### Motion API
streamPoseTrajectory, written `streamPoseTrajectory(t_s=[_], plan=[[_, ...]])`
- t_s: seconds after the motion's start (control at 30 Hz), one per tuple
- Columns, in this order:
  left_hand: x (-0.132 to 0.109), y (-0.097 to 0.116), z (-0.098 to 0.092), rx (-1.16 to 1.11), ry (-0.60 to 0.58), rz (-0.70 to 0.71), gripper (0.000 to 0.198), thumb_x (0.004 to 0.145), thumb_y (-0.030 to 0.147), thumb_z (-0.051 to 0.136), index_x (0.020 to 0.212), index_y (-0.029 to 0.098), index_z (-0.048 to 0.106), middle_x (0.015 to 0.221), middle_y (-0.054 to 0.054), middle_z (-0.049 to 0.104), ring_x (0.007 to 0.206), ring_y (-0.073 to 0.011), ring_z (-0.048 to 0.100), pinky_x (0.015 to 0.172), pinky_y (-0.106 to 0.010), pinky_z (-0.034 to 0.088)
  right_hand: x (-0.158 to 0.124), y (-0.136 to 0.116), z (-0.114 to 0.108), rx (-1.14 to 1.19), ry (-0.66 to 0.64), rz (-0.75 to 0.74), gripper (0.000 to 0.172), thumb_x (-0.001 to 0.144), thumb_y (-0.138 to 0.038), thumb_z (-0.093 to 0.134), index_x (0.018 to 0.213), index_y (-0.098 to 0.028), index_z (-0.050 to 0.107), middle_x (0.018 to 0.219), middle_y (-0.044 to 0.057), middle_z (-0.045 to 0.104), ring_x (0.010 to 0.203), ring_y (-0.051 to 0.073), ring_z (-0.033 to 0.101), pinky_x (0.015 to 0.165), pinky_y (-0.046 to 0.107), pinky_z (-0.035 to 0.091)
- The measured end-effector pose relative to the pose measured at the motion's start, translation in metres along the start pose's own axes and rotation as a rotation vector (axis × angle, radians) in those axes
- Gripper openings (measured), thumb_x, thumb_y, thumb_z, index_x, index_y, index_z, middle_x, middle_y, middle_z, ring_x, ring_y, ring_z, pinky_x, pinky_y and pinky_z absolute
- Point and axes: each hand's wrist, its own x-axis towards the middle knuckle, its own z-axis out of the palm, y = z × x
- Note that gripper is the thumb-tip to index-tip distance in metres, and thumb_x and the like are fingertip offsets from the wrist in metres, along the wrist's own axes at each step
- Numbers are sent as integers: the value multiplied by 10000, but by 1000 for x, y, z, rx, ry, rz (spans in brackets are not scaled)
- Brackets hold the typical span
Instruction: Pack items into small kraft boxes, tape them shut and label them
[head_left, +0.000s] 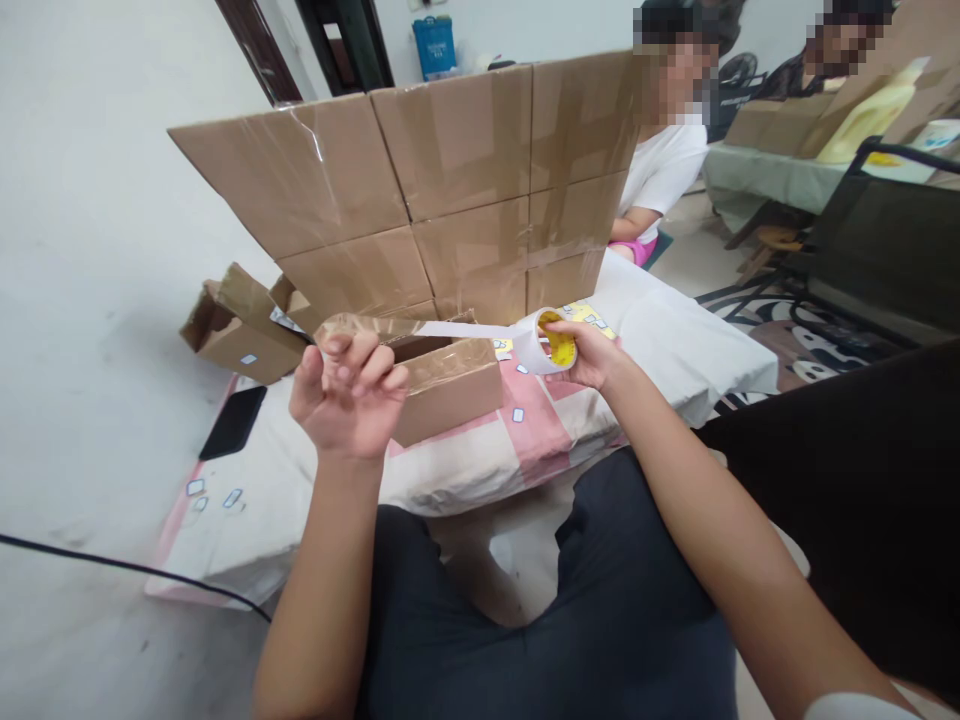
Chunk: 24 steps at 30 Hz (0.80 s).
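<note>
My right hand point(592, 352) grips a wide roll of packing tape point(531, 350) with a yellow inner core, fingers inside the ring. A strip of tape point(469, 329) stretches leftward from the roll, pulled taut above a cardboard box point(450, 390). At the strip's far end is my left hand point(349, 390), palm turned up and fingers curled; the tape runs behind its fingertips, where the exact hold is partly hidden. The box sits on the table just below the strip, its upper side open and a band of clear tape on its front edge.
Behind the box stands a tall panel of taped cardboard boxes point(465, 150). More open cartons point(244, 330) and a dark phone point(232, 422) lie left on the cloth-covered table point(442, 478). A person in a white shirt point(667, 170) sits beyond the panel; a chair point(885, 240) stands right.
</note>
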Motion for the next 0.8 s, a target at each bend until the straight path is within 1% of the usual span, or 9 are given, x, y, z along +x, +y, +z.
streamPoseTrajectory(t_s=[0.1,0.2,0.33,0.47,0.53,0.6,0.67,0.73,0.8], plan=[[1,2,-2,-39,14,12,195,842,336,704,792,222,553,614,74,377,456,-63,304,477,-234,327,-3,-3,-2,96,-108,12,147,833,-284,587,932,-183,548,617,-23,576,528,150,605,483,326,613],[2,3,-3,-52,53,32,171,830,311,703,783,224,564,612,71,387,460,-67,300,468,-231,321,-6,-6,-2,174,-153,0,171,873,-299,532,993,-178,538,681,7,658,555,162,643,460,302,601],[1,5,-3,-35,67,48,158,823,302,716,781,232,580,614,68,382,468,-68,302,471,-235,309,-7,-8,-2,259,-97,-71,192,869,-243,543,1048,-175,542,752,21,718,571,152,671,436,242,577],[-1,12,-2,46,86,101,147,832,319,718,773,250,601,607,59,362,479,-78,301,479,-252,289,-7,-12,-3,354,24,-122,225,836,-194,559,1059,-164,554,720,10,716,503,125,638,296,153,432],[0,15,-3,114,120,121,173,802,324,751,757,247,602,606,59,349,480,-77,282,478,-247,285,-8,-14,-3,362,54,-136,235,822,-191,574,1056,-166,560,721,9,716,493,120,630,268,143,392],[2,13,-4,204,146,138,232,750,341,795,733,234,590,609,62,341,485,-72,273,477,-235,291,-9,-15,-1,340,55,-158,226,822,-205,603,1042,-170,565,738,9,719,495,115,628,265,139,388],[3,5,-6,353,154,163,290,725,389,812,712,220,576,620,58,370,501,-73,317,478,-225,304,-10,-14,1,298,40,-180,208,839,-243,633,1022,-170,568,737,8,713,491,108,620,267,133,387],[4,-9,-7,588,140,196,286,744,424,794,739,214,600,659,39,473,556,-87,433,512,-224,358,-11,-13,3,243,11,-188,221,865,-312,654,1009,-167,568,714,8,695,475,102,604,265,129,380],[2,-26,-7,879,102,194,233,791,409,763,844,212,650,787,0,618,707,-121,577,628,-244,452,-12,-12,6,193,-22,-188,270,886,-391,661,994,-164,563,689,4,673,455,96,584,265,131,380]])
